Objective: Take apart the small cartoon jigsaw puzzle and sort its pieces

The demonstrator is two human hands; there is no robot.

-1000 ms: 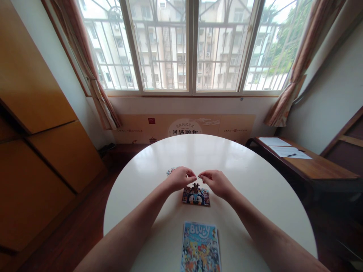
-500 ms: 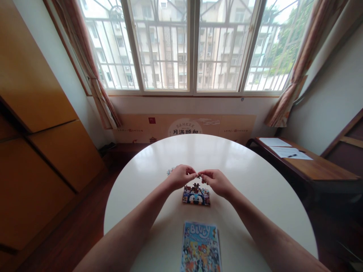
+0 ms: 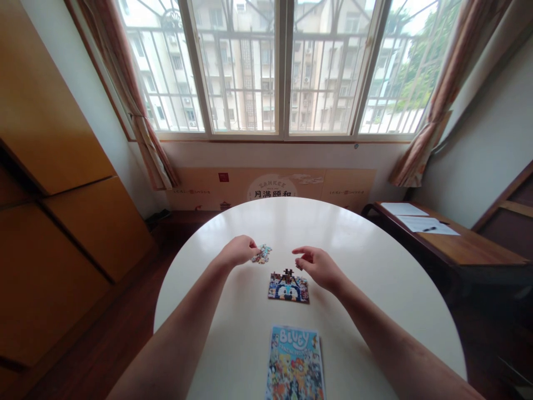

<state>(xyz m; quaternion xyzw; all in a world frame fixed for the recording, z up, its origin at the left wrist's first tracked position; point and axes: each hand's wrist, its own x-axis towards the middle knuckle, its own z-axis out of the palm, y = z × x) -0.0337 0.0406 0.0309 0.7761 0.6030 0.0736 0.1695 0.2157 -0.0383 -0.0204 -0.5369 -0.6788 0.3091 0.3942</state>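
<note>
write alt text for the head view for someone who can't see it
A person's left hand is at a pile of loose jigsaw pieces on a round white table, while the right hand is by the far right corner of a partly assembled puzzle. A picture titled Bluey lies nearer the camera; a barred window stands beyond.

Home room, tied curtains [image 3: 152,153], wooden cabinets [image 3: 45,94]

puzzle [image 3: 288,289]: blue, white, brown | pieces [image 3: 262,255]: multicoloured | table [image 3: 245,316]: plain white
</note>
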